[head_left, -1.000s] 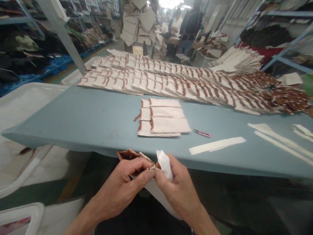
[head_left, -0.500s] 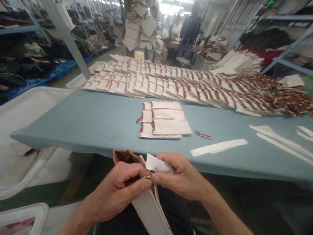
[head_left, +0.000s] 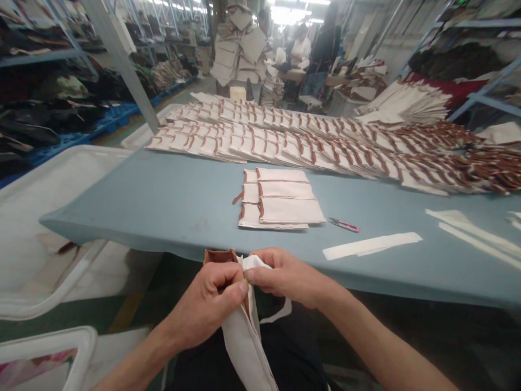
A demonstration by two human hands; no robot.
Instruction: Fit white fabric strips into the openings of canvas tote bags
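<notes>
My left hand (head_left: 211,304) is closed on a cream fabric piece (head_left: 244,347) with a brown inside, pinching it near its upper seam. The piece hangs down over my lap, and its brown end stands up beyond my knuckles. Right beside it, my right hand (head_left: 288,274) pinches a white fabric strip (head_left: 284,311) against the same edge; the strip's loose end curls below my fingers. Both thumbs are close together at the seam. On the table ahead lie stacked cream fabric pieces (head_left: 290,209) with brown edging. Pink-handled thread snips (head_left: 345,225) rest just right of them.
Pale strips (head_left: 372,245) lie on the blue-covered table (head_left: 122,201). Long overlapping rows of cream and brown pieces (head_left: 285,144) fill its far side. White plastic bins (head_left: 49,312) stand at the left, near a metal post (head_left: 126,70). People are at work in the background.
My right fingers have shifted along the strip, whose loose end now dangles in a curl under my hand. The held piece has turned slightly more upright. The view has swung a little left.
</notes>
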